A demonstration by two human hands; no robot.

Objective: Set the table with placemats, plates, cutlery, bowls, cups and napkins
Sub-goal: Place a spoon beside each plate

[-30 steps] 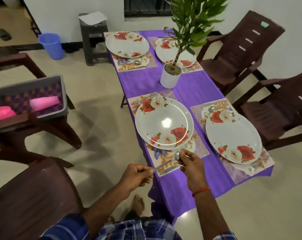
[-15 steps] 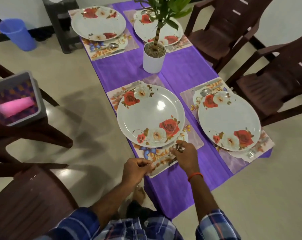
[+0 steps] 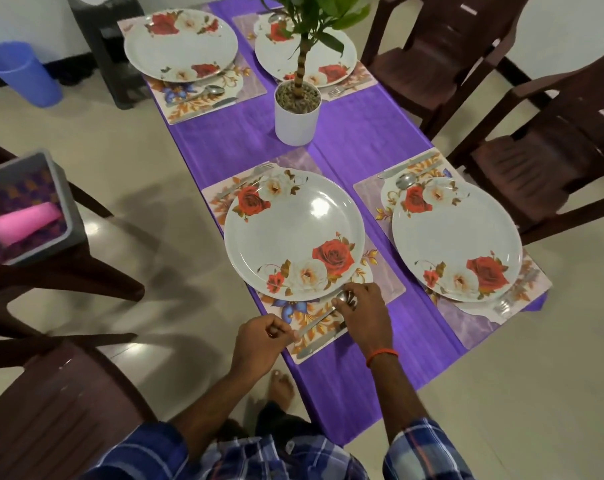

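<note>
Just below plate [image 3: 293, 233], spoon [image 3: 316, 320] pinched between left hand [image 3: 260, 339], right hand [image 3: 364, 315]

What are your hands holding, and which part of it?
A spoon, held by both ends. The left hand pinches the handle end, and the right hand grips the bowl end, beside the near plate.

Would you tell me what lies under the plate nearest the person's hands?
A floral placemat lies under that plate, showing past its rim on the far and near sides. The mat's middle, and anything else beneath, is covered.
</note>
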